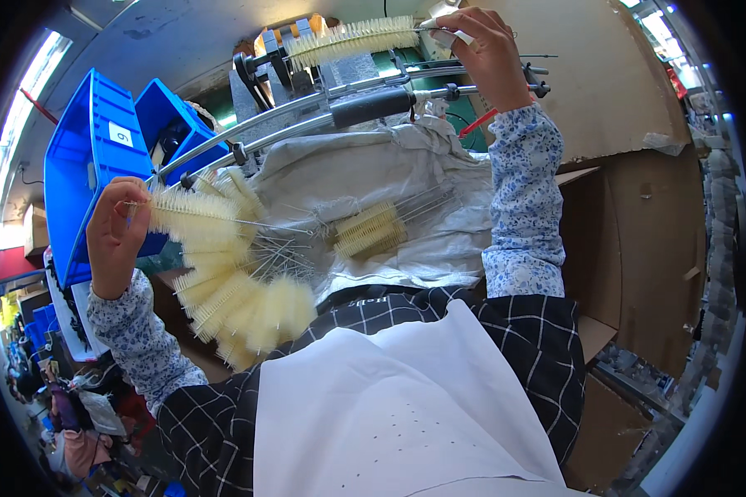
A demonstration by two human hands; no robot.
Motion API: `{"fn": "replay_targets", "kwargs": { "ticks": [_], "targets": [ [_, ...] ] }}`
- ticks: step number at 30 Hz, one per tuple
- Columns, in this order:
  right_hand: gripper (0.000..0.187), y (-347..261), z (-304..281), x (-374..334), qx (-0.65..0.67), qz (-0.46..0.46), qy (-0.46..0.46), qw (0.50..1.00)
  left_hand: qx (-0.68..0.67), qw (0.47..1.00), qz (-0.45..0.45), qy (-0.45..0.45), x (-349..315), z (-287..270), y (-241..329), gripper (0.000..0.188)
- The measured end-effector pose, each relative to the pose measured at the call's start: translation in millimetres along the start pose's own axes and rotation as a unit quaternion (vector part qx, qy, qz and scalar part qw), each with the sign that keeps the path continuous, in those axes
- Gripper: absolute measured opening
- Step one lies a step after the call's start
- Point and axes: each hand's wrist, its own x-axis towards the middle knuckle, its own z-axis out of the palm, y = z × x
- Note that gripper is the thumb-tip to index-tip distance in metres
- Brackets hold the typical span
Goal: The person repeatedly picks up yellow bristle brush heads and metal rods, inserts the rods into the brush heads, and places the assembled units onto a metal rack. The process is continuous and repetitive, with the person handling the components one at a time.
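My left hand [118, 236] is closed at the left, its fingertips pinching the end of a pale yellow bottle brush [192, 215]. That brush lies at the top of a fanned pile of similar brushes [249, 306], their wire stems pointing inward to the right. At the upper right my right hand [485, 54] is closed on the wire end of another bottle brush [352, 41]. Something white shows between its fingers. This brush lies level across the metal machine [348, 74], bristles toward the left. Its far end meets the machine's dark clamp parts.
Two metal rails [307, 116] with a black sleeve [373, 108] cross before the machine. A smaller bundle of brushes [369, 230] lies on a whitish cloth [331, 170]. Blue bins [91, 157] stand at left; an open cardboard box [655, 240] stands at right.
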Motion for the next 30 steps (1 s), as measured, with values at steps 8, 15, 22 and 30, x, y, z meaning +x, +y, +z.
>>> {"fn": "replay_targets", "kwargs": {
  "ticks": [8,15,22,30],
  "targets": [
    [0.022,-8.1,4.0,-28.2,0.03,-0.022,-0.028,0.999,-0.006,1.0,0.014,-0.007,-1.9,0.6,-6.0,0.015],
    [0.048,-46.5,44.2,-68.5,0.325,0.129,-0.416,0.839,-0.135,0.988,-0.015,-0.077,16.0,55.9,-1.6,0.021],
    [0.034,-133.9,100.8,-71.8,0.561,0.14,-0.435,0.69,0.01,0.979,0.037,-0.2,3.8,110.4,-6.9,0.026],
    [0.025,-13.8,142.3,-23.1,-0.045,0.058,-0.073,0.995,0.239,0.963,-0.065,-0.11,-29.7,21.7,-61.1,0.04]
  ]
}}
